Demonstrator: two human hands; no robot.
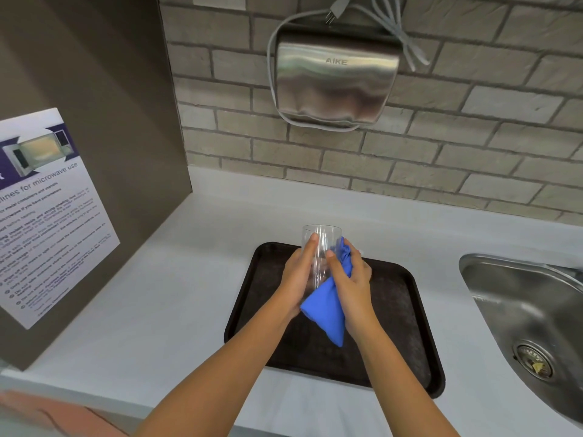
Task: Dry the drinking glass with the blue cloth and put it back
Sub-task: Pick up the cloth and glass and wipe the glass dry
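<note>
A clear drinking glass (320,241) is held upright above the dark tray (400,313), its rim pointing away from me. My left hand (296,279) wraps its left side, the thumb on the wall near the rim. My right hand (353,280) presses the blue cloth (325,313) against the right side of the glass; part of the cloth bunches by the fingers and a corner hangs down below the glass. The base of the glass is hidden by hands and cloth.
The tray lies on a white counter (176,288). A steel sink (530,310) is sunk in at the right. A brown cabinet side with a microwave notice (47,216) stands at the left. A metal hand dryer (334,80) hangs on the brick wall.
</note>
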